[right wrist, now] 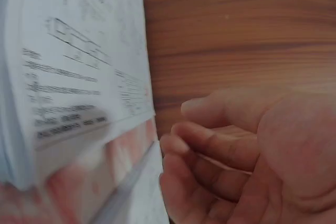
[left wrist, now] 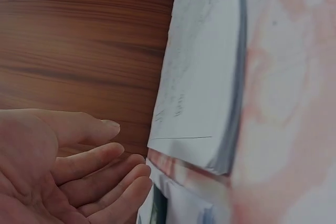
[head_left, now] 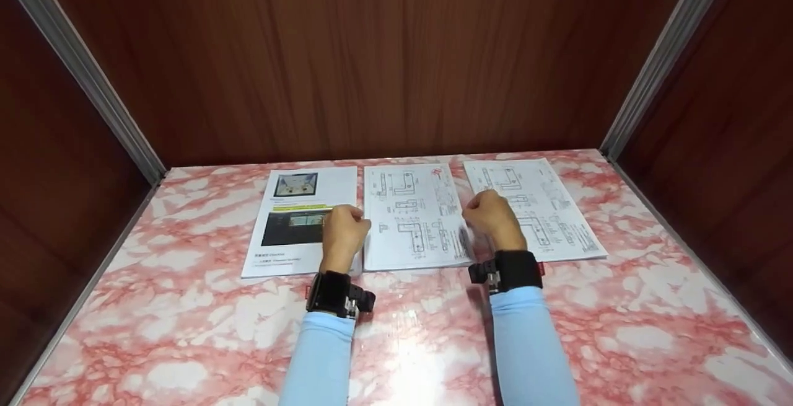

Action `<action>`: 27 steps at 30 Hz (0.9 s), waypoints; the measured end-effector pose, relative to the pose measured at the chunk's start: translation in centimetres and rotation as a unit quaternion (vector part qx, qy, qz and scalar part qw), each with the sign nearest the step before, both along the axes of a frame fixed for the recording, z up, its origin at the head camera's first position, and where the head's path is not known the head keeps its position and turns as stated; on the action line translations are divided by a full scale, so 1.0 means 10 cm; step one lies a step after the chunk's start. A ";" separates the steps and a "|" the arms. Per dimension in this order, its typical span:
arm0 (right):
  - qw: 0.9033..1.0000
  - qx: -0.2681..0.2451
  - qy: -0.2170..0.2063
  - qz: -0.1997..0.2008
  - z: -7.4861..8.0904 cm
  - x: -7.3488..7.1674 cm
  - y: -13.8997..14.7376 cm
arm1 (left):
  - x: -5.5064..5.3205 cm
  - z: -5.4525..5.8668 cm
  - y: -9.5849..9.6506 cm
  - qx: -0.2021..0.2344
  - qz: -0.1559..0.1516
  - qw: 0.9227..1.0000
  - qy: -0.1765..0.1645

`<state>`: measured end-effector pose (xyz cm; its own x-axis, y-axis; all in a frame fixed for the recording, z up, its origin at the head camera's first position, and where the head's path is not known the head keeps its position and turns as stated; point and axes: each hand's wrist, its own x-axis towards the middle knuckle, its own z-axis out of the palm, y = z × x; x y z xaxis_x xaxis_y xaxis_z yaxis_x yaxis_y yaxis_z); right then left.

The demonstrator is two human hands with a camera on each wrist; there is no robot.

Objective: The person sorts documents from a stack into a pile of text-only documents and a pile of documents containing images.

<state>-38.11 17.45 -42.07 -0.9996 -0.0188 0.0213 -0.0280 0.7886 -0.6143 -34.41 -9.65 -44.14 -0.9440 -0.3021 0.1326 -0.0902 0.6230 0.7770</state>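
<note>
Three stacks of printed paper lie side by side on the table. My left hand (head_left: 345, 232) is over the right edge of the left stack (head_left: 279, 263), beside the middle stack (head_left: 387, 256). Its fingers (left wrist: 105, 182) are slightly bent and hold nothing in the left wrist view. My right hand (head_left: 494, 217) is between the middle stack and the right stack (head_left: 582, 248), overlapping the latter's left edge. Loosely curled fingers (right wrist: 210, 177) with an empty palm show in the right wrist view. Line drawings of parts cover the middle and right stacks; the left sheet carries two pictures and text.
The table (head_left: 204, 331) has a red and white marbled top. Behind it rises a brown wood-grain panel (head_left: 396, 65), with side panels joined by grey metal posts (head_left: 99, 83). Black wrist cameras (head_left: 519, 269) are strapped over both wrists.
</note>
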 end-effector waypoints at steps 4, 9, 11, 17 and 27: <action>0.999 0.022 -0.030 0.007 -0.05 -0.01 -0.01 | -0.02 -0.07 0.02 -0.005 -0.003 1.000 -0.020; 0.997 0.035 -0.063 0.023 -0.13 -0.04 -0.03 | -0.03 -0.12 0.04 0.003 -0.003 0.999 -0.036; 0.997 0.033 -0.065 0.027 -0.15 -0.05 -0.04 | -0.04 -0.12 0.04 0.006 -0.006 0.999 -0.038; 0.997 0.031 -0.065 0.032 -0.14 -0.02 -0.07 | -0.03 -0.11 0.06 -0.002 -0.014 0.999 -0.039; 0.997 0.029 -0.067 0.027 -0.06 -0.02 -0.12 | 0.00 -0.01 0.11 -0.021 -0.010 0.999 -0.040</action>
